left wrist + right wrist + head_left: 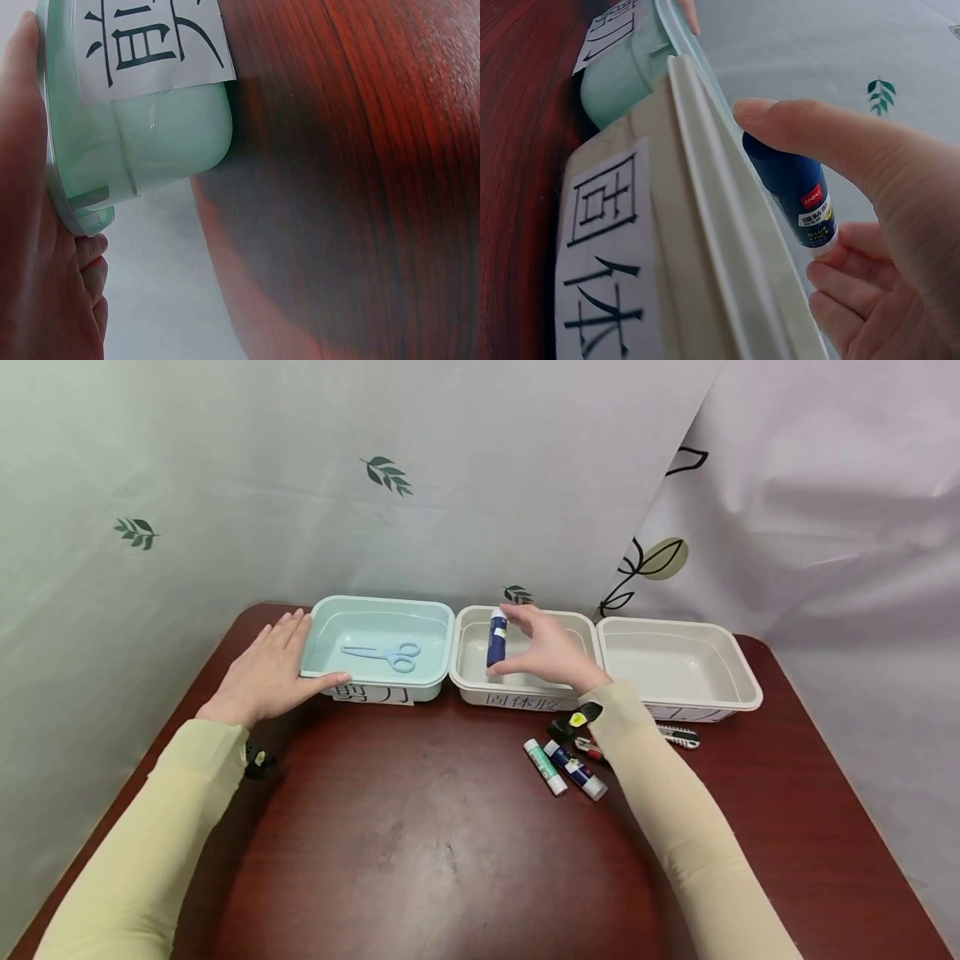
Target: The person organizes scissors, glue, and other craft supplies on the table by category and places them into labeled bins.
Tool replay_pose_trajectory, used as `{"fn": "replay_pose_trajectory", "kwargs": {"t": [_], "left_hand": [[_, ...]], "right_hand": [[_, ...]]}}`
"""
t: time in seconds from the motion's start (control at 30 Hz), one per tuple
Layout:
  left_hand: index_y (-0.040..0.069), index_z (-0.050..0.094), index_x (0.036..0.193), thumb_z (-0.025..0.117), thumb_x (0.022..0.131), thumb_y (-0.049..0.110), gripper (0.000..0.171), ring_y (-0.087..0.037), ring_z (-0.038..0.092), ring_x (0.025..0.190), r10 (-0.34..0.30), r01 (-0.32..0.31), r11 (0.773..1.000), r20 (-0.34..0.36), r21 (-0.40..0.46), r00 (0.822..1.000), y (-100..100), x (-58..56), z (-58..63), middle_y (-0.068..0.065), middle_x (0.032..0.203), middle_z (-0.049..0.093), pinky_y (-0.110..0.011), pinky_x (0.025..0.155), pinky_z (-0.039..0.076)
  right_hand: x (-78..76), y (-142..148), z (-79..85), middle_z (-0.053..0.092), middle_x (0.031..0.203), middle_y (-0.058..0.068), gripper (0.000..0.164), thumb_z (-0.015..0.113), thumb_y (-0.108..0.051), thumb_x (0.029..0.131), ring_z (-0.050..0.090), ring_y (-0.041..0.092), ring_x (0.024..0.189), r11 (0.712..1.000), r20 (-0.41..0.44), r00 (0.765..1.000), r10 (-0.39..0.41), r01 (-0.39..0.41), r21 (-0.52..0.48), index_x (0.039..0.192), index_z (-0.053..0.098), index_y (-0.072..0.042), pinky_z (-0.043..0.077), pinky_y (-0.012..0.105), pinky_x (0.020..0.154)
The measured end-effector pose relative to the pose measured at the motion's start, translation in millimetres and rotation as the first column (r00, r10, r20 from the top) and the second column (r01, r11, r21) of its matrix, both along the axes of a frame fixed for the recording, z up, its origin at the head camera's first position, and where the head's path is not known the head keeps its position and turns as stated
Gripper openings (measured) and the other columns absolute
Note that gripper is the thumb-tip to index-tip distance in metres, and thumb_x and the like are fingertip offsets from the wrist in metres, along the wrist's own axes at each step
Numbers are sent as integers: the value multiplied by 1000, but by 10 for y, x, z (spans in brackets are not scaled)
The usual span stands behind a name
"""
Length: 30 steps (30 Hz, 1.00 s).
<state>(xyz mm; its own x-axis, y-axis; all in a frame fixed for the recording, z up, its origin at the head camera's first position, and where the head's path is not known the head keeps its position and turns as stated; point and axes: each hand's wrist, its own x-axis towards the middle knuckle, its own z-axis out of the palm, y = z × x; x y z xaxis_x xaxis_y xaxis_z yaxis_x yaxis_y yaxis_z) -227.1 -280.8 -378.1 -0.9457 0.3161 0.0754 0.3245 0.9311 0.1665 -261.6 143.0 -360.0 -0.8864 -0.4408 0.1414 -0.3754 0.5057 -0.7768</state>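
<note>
In the head view my right hand (546,647) pinches a dark blue glue stick (497,638) by its two ends, over the middle cream bin (525,695). The right wrist view shows the thumb on the blue end of the glue stick (799,195) and fingers at its white end. My left hand (262,672) rests on the left corner of the pale green bin (380,603), fingers straight and thumb along the front rim. Inside that bin lie light blue scissors (386,654).
Another cream bin (678,623) stands at the right of the row. In front, a green-and-white glue stick (545,767) and a second blue glue stick (576,770) lie on the dark red table (375,843). A utility knife (678,737) shows partly behind the right forearm.
</note>
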Motion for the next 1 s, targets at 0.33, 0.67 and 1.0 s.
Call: {"fn": "replay_pose_trajectory", "kwargs": {"t": [0.33,0.67,1.0], "left_hand": [[-7,10,160,54,90,75,116,-41,10,152,2,-2,1000,5,2,1000,-28,-6,-13,-30,164,14,-50,124,3],[-8,11,159,54,91,74,115,-42,11,152,0,0,1000,5,3,1000,-10,4,-4,-31,163,15,-50,124,3],[-9,11,159,54,91,74,115,-42,11,152,-4,4,1000,4,0,1000,-20,-15,-18,-31,163,15,-51,124,3]], "right_hand": [[-17,-109,-76,43,157,10,106,94,-36,72,39,26,144,997,24,1000,-5,4,78,156,39,-4,31,32,117],[23,-109,-23,37,161,7,95,77,-53,87,37,28,145,990,15,1000,-17,15,141,159,35,-8,31,36,118],[119,-31,168,40,159,3,88,79,-44,88,34,21,146,999,-17,1000,-5,6,43,157,39,-9,29,33,119]]}}
